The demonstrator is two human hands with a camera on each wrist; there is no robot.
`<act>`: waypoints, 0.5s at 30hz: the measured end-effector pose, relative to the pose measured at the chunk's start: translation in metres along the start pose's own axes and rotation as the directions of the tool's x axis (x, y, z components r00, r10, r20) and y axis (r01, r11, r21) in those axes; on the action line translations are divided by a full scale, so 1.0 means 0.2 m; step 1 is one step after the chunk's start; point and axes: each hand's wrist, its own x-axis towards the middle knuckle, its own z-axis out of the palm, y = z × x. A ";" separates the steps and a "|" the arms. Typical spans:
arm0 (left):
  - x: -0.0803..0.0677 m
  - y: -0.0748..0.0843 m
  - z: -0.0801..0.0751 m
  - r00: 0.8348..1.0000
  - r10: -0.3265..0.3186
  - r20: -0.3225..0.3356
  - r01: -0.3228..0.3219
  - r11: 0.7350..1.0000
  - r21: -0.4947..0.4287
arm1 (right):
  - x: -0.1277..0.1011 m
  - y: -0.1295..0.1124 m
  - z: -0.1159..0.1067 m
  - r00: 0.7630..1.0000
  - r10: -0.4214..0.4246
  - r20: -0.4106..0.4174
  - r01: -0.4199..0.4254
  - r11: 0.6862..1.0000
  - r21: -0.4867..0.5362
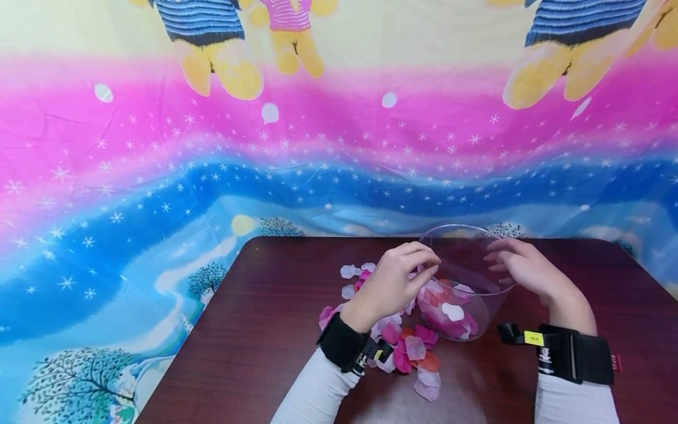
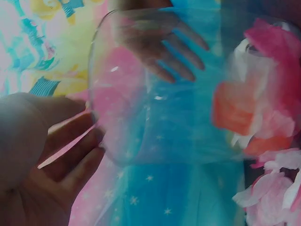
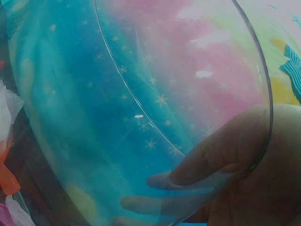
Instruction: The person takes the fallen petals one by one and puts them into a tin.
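A clear plastic tub (image 1: 489, 306) stands tilted on the table, with pink, white and orange artificial flower petals (image 1: 450, 312) lying in its bottom. My left hand (image 1: 394, 282) pinches the tub's rim on its left side, thumb and fingertips at the edge in the left wrist view. At the opposite side, my right hand (image 1: 527, 268) rests against the tub with its fingers fairly straight. Through the transparent wall, the right hand's spread fingers (image 2: 181, 59) show in the left wrist view. In the right wrist view, the wall of the tub (image 3: 141, 94) fills most of the picture.
Loose petals (image 1: 415, 347) in pink, white and orange lie scattered left of the tub and in front of it, partly under the left forearm. The dark brown table (image 1: 254, 330) ends at a printed cloth backdrop (image 1: 318, 159). Black straps (image 1: 582, 356) circle both wrists.
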 end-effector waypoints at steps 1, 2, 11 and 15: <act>0.00 -0.01 -0.02 1.000 0.001 0.001 -0.001 1.000 -0.014 | 0.00 0.00 0.00 1.000 0.001 -0.001 -0.001 1.000 -0.001; 0.00 -0.01 -0.04 1.000 -0.002 0.003 0.002 1.000 -0.024 | 0.00 0.00 0.00 1.000 0.001 0.000 -0.001 1.000 0.000; -0.12 -0.18 -0.36 0.960 -0.281 0.004 0.281 0.960 -0.009 | 0.01 -0.01 0.00 1.000 -0.003 0.005 0.003 1.000 0.007; -0.18 -0.27 -0.41 0.909 -0.415 0.025 0.416 0.909 -0.027 | 0.00 0.00 0.00 1.000 0.003 0.002 -0.003 1.000 -0.001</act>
